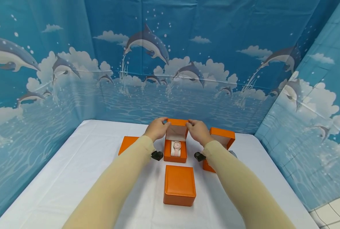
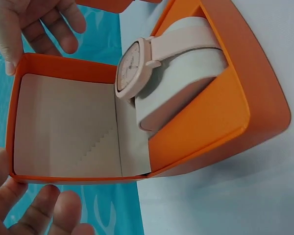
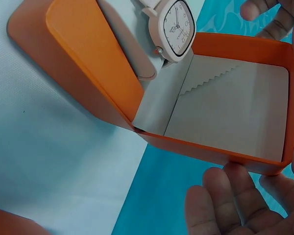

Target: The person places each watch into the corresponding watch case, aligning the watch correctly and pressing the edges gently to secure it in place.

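Note:
An orange watch box stands with its lid up at the middle of the table. Inside, a pale pink wristwatch is wrapped around a white cushion. My left hand pinches the lid's upper left corner between thumb and fingers. At the upper right corner, my right hand grips the lid the same way. Both wrist views show the lid's pale lining between the two hands, with the other fingers off the box.
A closed orange box lies nearer me. Another open box stands to the right, partly behind my right arm. An orange box on the left is partly covered by my left sleeve. A dolphin-print curtain hangs behind the white table.

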A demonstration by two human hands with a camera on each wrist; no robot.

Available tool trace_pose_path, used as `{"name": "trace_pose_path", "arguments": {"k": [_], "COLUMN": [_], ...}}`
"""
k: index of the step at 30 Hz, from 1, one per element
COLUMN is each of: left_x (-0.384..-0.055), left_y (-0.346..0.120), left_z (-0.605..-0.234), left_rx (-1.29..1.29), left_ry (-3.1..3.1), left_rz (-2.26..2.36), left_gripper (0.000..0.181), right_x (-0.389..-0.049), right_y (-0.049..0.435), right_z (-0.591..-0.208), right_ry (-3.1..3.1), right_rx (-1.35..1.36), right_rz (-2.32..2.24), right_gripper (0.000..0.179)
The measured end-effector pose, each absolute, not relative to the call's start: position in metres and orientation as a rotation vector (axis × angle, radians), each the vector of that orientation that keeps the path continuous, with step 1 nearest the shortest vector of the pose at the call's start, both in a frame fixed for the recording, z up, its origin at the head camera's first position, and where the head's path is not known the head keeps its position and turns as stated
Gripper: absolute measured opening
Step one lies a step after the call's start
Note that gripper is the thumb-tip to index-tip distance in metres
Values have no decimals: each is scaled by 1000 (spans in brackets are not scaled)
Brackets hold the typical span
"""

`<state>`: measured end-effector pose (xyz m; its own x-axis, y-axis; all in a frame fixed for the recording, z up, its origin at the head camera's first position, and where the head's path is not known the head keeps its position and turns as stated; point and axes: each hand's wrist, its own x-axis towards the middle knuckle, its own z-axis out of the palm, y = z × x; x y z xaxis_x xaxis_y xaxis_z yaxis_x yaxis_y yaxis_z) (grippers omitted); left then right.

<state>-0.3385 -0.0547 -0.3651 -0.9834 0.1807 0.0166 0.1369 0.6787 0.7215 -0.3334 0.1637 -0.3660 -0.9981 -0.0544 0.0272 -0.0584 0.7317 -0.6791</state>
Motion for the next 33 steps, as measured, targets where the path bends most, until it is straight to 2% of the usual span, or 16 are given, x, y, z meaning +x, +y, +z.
{"name": "trace_pose_path", "arguments": {"k": [13,33], "left_x": [-340,-336], "left_y": [-58,-61], "left_z": [-365,-363], "left_rx": [234,191], "left_ry": [2733,2655], "left_rz": [1296,1285], "left_gripper": [52,53], "right_x": [-332,-320], "right_y": [168,171], "right_z": [-365,-359], "right_ry": [-2938,-3007], "right_rx": [48,39], "right_rz": [1324,1316], "right_gripper": [58,59]}}
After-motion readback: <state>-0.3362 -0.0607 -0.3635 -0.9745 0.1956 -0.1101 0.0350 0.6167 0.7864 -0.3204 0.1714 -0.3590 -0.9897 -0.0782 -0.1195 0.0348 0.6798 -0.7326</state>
